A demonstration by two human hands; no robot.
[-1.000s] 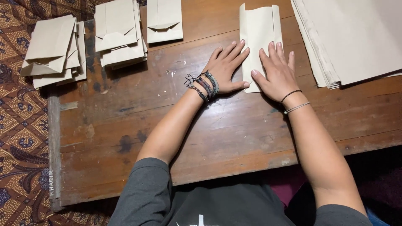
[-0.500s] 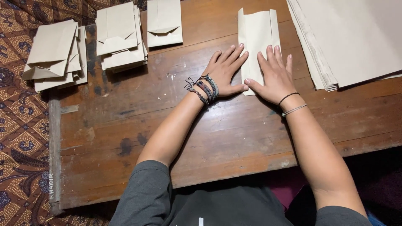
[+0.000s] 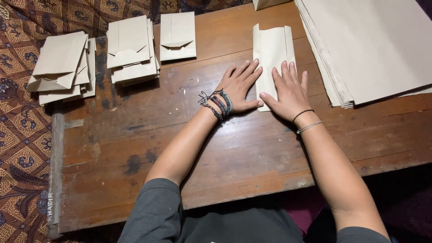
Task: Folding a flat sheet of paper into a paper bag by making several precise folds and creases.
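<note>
A folded sheet of beige paper (image 3: 272, 49) lies upright on the worn wooden table (image 3: 189, 130), its long sides turned inward. My left hand (image 3: 239, 87) rests flat beside the sheet's lower left edge, fingertips touching it, several bracelets on the wrist. My right hand (image 3: 288, 92) presses flat on the sheet's lower part, fingers spread. Neither hand grips anything.
A thick stack of large beige sheets (image 3: 373, 49) fills the back right. Finished folded paper bags lie at the back left: one single (image 3: 177, 36), one pile (image 3: 130, 49), and another pile (image 3: 60, 63) over the table's edge on patterned brown cloth (image 3: 20, 135).
The view has tilted, so everything sits lower in the frame. Both hands have stayed on the folded sheet, with the right thumb drawn closer to the left hand.
</note>
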